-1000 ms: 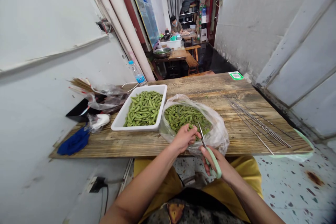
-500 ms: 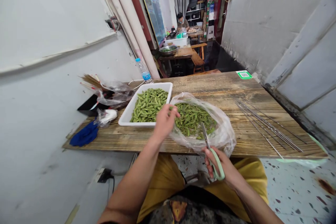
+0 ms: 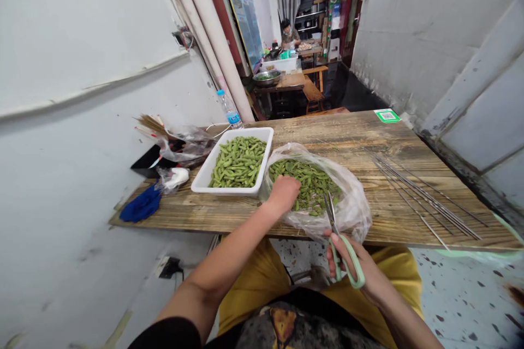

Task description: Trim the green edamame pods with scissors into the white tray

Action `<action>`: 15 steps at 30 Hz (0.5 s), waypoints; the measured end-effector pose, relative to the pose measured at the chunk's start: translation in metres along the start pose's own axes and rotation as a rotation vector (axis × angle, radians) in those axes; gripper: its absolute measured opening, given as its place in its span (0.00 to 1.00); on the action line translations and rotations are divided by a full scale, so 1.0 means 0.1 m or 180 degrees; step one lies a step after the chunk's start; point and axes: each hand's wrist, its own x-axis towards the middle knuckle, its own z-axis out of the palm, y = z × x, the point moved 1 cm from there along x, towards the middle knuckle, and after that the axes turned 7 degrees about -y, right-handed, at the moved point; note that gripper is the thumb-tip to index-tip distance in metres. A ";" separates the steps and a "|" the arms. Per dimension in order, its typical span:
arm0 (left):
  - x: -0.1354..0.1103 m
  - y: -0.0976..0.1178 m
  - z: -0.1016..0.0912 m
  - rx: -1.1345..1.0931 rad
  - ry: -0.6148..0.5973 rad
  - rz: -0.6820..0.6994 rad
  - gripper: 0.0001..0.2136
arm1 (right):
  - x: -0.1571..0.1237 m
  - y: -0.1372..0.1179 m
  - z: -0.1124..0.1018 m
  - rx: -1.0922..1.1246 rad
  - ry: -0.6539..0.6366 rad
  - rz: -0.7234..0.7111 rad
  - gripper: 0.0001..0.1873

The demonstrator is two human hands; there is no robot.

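Note:
My left hand (image 3: 283, 193) reaches into a clear plastic bag (image 3: 352, 208) of green edamame pods (image 3: 313, 180), its fingers curled down among the pods and hidden. My right hand (image 3: 360, 270) grips green-handled scissors (image 3: 341, 248) at the table's near edge, blades pointing up over the bag. A white tray (image 3: 213, 170) filled with edamame pods (image 3: 239, 161) stands just left of the bag on the wooden table (image 3: 393, 218).
Several metal skewers (image 3: 421, 193) lie on the table's right side. A water bottle (image 3: 230, 110), crumpled bags with sticks (image 3: 180, 144), a blue cloth (image 3: 141, 206) and a black tray (image 3: 149, 161) crowd the left. A green sticker (image 3: 387, 115) marks the far corner. Another person (image 3: 289, 32) sits at a distant table.
My left hand moved from over the white tray's corner back into the bag of pods. The scissors hand shifted slightly right and down.

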 end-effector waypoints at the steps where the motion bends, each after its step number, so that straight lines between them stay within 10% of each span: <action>1: 0.04 0.06 0.08 0.0194 -0.0166 -0.0009 0.06 | 0.01 0.02 -0.01 -0.0024 -0.0013 0.0022 0.28; 15: -0.07 0.26 0.31 -0.0695 0.0194 0.0518 0.06 | 0.17 0.01 -0.06 -0.0768 -0.0245 -0.0018 0.24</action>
